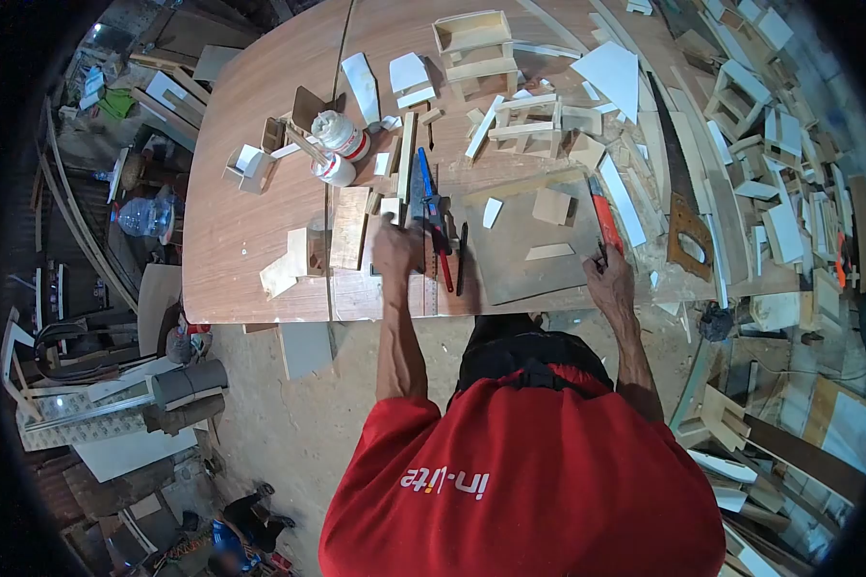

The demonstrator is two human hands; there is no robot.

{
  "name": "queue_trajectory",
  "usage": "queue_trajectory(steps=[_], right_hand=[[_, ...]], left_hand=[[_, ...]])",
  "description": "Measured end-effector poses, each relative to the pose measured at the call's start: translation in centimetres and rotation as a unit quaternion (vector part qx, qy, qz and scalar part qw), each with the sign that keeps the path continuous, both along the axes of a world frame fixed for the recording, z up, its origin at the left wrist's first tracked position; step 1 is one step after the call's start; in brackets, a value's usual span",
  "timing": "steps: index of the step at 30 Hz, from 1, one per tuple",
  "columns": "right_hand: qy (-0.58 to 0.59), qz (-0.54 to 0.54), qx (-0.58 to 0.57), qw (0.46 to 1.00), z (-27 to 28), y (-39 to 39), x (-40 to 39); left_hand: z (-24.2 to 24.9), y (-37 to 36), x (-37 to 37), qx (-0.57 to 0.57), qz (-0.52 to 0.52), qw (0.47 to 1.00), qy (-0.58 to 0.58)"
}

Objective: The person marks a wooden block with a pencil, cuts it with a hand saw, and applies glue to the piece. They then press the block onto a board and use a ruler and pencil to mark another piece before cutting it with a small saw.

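Orange slim tool (602, 211), slanting, right hand (612, 286) at near end, left hand (395, 252) apart, grips unclear

This is a woodworking shop: saw (680, 173) by the bench's (241, 212) right edge, wooden frames (479, 69) toward the far edge, offcuts (786, 234) heaped beyond the right.

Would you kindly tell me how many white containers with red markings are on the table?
2: the larger container on the left half of the table, and the smaller container beside it, nearer the person. Others may be hidden among the clutter.
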State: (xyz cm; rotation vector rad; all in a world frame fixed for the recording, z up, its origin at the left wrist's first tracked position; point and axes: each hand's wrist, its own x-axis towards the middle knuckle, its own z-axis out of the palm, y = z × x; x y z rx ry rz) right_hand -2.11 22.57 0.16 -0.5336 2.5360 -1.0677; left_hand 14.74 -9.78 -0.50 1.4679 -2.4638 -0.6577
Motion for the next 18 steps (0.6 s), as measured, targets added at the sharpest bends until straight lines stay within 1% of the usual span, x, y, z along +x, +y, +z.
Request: queue_trajectory(steps=[1, 3, 4, 5, 7, 8, 11, 16, 18], right_hand=[[-0.006, 0.003, -0.007, 1.0, 0.1, -0.1, 0.1], [-0.003, 0.01, -0.003, 1.0, -0.4, -0.2, 0.2], [-0.001, 0.017, 0.0, 1.0, -0.5, -0.3, 0.2], [-0.001, 0.019, 0.001, 1.0, -0.6, -0.4, 0.4], [-0.015, 0.028, 0.001, 1.0, -0.6, -0.5, 0.5], [-0.015, 0.029, 0.002, 0.999, -0.5, -0.4, 0.6], [-0.012, 0.027, -0.011, 1.0, -0.3, -0.4, 0.7], [-0.001, 0.029, 0.007, 1.0, -0.3, -0.1, 0.7], [-0.002, 0.027, -0.001, 1.0, -0.3, 0.0, 0.8]], left_hand=[[1.0, 1.7, -0.5, 0.057, -0.028, 0.998, -0.017], [2.9, 5.3, -1.8, 0.038, -0.049, 0.995, -0.073], [1.3, 5.4, -1.8, 0.053, -0.081, 0.994, -0.059], [-0.2, 5.4, -1.8, 0.054, -0.079, 0.994, -0.059], [-0.7, 5.8, -2.6, 0.036, -0.05, 0.998, 0.035], [-0.8, 6.0, -2.7, 0.013, -0.068, 0.997, 0.044], [0.0, 6.7, -4.0, 0.008, -0.083, 0.994, 0.068], [-0.6, 6.4, -5.0, 0.005, -0.075, 0.996, 0.047], [-0.1, 6.5, -4.4, -0.029, -0.084, 0.995, 0.052]])
